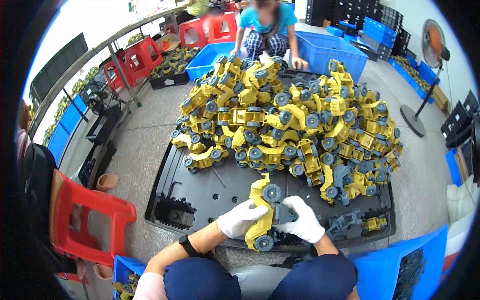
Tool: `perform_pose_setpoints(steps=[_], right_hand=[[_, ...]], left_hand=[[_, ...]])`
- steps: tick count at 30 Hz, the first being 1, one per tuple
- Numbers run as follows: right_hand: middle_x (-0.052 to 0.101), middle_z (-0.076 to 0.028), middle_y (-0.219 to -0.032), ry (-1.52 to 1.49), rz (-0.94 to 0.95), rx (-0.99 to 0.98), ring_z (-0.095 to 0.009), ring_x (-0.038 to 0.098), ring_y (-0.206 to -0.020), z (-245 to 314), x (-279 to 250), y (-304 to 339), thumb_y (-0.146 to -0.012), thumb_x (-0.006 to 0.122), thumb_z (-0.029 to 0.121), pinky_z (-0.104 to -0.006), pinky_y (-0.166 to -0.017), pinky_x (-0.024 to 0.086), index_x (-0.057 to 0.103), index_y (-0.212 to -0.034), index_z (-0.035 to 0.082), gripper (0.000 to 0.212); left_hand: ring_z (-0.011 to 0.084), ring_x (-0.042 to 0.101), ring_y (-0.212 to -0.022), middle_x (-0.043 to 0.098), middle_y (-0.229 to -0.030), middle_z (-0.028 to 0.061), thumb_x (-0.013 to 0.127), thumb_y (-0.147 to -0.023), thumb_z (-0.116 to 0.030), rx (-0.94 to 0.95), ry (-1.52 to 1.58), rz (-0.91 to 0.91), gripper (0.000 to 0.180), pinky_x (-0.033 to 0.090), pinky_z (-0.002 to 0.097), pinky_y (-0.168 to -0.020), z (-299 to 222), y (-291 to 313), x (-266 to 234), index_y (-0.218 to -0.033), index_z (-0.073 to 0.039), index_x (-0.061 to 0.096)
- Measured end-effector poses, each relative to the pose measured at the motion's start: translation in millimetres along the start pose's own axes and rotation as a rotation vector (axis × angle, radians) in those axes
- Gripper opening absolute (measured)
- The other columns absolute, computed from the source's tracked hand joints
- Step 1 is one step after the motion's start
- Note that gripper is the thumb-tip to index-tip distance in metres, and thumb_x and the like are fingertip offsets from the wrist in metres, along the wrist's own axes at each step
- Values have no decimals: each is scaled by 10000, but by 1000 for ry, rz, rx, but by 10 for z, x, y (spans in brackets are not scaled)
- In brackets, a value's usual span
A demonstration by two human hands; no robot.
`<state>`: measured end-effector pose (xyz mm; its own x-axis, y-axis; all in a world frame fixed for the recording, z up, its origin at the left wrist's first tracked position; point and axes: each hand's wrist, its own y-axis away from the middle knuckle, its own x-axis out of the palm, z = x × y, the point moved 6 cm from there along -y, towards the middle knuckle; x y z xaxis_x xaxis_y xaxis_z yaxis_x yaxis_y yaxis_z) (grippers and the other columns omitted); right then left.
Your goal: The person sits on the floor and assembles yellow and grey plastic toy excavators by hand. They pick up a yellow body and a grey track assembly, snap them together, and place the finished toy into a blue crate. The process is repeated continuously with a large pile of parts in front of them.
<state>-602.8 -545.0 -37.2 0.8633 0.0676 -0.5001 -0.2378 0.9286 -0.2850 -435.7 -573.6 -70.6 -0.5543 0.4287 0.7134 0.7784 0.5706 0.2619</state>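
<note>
Both my hands wear white gloves. My left hand is closed on a yellow toy truck with grey wheels, held on end above the near edge of a black tray. On the truck's right side, my right hand is closed around a grey plastic part that meets the truck; whether it is attached cannot be seen. Behind them a large heap of similar yellow toy trucks covers the tray's far part. Loose grey plastic parts lie by my right hand, beside a small yellow truck.
A blue bin with dark parts stands at my right, another with yellow trucks at my left. A red stool is at the left. Beyond the heap sits a person between blue bins. A standing fan is at the right.
</note>
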Motion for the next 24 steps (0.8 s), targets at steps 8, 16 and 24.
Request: perform_pose_setpoints(steps=[8,16,24], right_hand=[[671,-58,-842,-169,33,257,-94,623,-719,370,-229,47,-670,879,209,-271,-659,526,631,-1061,-7,511],[684,-54,-859,-149,-65,353,-88,621,-705,309,-169,92,-691,869,207,-265,-654,526,623,-1036,2,471],[680,-48,-866,-353,-91,367,-78,616,-705,219,-199,172,-705,854,170,-261,-642,520,608,-1083,2,481]], left_hand=[[130,624,-966,645,-1062,28,793,-755,1,194,-348,-104,530,524,317,-868,-157,13,124,-1212,-90,541],[132,557,-1141,604,-1233,15,786,-793,-126,99,-145,83,615,440,344,-990,75,-64,134,-1330,-96,487],[224,446,-1297,436,-1438,39,798,-715,-118,-39,188,244,1066,369,425,-1069,-78,57,399,-1555,-200,146]])
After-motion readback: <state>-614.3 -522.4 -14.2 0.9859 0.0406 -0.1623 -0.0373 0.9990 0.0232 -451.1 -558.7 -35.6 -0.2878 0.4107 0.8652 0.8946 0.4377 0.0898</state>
